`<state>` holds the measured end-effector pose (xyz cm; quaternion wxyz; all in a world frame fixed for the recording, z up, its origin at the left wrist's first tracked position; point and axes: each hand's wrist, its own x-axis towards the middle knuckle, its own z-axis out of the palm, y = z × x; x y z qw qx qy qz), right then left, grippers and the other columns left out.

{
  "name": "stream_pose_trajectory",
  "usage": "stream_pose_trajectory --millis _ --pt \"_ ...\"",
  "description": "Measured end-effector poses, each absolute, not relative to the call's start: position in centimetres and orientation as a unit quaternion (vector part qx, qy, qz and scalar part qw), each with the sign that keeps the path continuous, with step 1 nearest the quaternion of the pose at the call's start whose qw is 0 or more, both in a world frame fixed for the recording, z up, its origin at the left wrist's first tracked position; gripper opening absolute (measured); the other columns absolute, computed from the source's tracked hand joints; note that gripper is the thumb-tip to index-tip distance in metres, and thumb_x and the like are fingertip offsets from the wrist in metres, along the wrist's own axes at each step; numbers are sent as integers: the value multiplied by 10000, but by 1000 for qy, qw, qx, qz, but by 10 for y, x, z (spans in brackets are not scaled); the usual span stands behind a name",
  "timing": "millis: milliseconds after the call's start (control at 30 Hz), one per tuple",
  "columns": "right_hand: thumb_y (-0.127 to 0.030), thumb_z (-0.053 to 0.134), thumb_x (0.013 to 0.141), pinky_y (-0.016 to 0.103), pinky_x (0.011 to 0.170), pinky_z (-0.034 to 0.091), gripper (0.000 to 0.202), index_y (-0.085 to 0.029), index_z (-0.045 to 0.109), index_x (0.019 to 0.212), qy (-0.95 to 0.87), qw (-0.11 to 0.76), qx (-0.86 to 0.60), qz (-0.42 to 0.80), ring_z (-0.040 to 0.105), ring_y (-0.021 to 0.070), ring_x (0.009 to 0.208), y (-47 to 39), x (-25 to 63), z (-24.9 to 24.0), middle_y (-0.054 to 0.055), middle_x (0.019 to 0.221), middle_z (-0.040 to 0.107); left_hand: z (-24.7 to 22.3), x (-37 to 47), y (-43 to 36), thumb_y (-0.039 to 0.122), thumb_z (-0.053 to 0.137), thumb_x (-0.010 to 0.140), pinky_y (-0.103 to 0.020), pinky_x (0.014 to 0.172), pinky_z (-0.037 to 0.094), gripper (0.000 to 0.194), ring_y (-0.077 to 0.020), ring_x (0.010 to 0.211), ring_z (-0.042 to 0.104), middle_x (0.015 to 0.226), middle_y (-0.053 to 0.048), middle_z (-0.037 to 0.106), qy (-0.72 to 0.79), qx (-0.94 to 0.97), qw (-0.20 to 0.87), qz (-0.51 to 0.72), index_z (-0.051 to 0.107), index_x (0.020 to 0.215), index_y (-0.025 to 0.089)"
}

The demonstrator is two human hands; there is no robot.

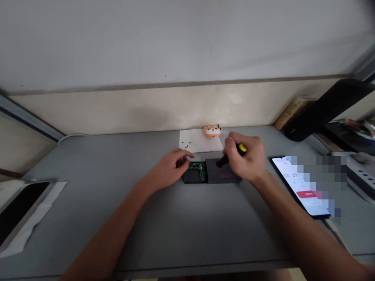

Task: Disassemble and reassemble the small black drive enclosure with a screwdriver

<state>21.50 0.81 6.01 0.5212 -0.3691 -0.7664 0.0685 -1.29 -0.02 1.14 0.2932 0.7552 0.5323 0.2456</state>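
A flat black electronic device case [224,176] lies on the desk before me. Its left part is uncovered, showing a green circuit board [202,171]. My left hand [172,166] grips the case's left end between thumb and bent fingers. My right hand [247,156] is closed around a screwdriver [224,160] with a black and yellow handle, held tilted over the covered right part. Whether its tip touches the case I cannot tell. Behind the case, several tiny dark screws [187,146] lie on a white paper sheet [202,145].
An orange and white animal-faced item [212,131] sits at the paper's back edge. At right are a phone [299,187] showing a timer, a black cylinder [325,113], a book [293,111] and a power strip [363,175]. A dark-screened device [22,207] lies at left.
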Motion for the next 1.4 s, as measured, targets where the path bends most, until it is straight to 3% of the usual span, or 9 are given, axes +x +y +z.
stream_pose_trajectory --millis 233,400,533,667,800,967,1133,1400 --pt "-171 476 861 253 434 267 360 -204 482 503 -718 549 -422 69 379 85 411 16 240 63 -43 429 383 14 -12 -1 278 455 956 -298 702 521 287 -151 728 609 1038 -38 700 519 775 267 242 717 1060 225" --pt "-164 477 874 263 445 264 366 -213 452 512 -692 577 -432 38 362 91 424 14 241 62 -43 435 380 14 -8 -5 290 440 998 -371 887 545 277 -219 993 654 1050 -58 703 483 815 195 256 707 1033 226" --pt "-191 475 910 270 460 282 385 -216 436 528 -706 570 -418 25 383 95 437 8 232 58 -38 450 398 16 5 -14 338 593 977 -440 1074 477 235 -252 1171 616 1194 -74 697 426 852 150 266 679 1166 229" --pt "-209 471 948 275 460 293 396 -217 450 553 -715 565 -410 28 394 96 423 4 228 57 -45 448 403 11 14 -21 393 758 900 -469 1150 418 506 -286 1308 550 1403 -72 617 406 876 150 212 593 1364 278" --pt "-202 457 960 268 458 301 388 -214 470 572 -718 571 -395 40 413 92 428 4 226 55 -41 469 452 4 16 -19 385 763 902 -479 1155 412 541 -288 1319 547 1406 -56 619 420 872 158 195 566 1401 312" --pt "-188 478 945 268 466 294 378 -217 440 570 -757 536 -374 21 392 91 433 6 222 50 -46 465 419 4 13 -15 378 785 875 -487 1153 405 519 -293 1293 578 1355 -49 660 428 864 173 199 589 1350 307" --pt "-173 477 939 275 470 284 368 -222 429 577 -750 542 -378 18 386 97 435 5 222 49 -48 467 407 6 12 -15 345 794 860 -464 1112 440 342 -270 1212 629 1253 -42 703 423 862 171 220 644 1157 266" --pt "-223 482 968 278 482 283 388 -219 427 584 -745 535 -396 50 370 97 456 5 221 49 -49 483 396 3 12 -14 315 813 842 -449 1095 457 220 -257 1219 636 1277 -44 701 408 863 165 247 673 997 250"
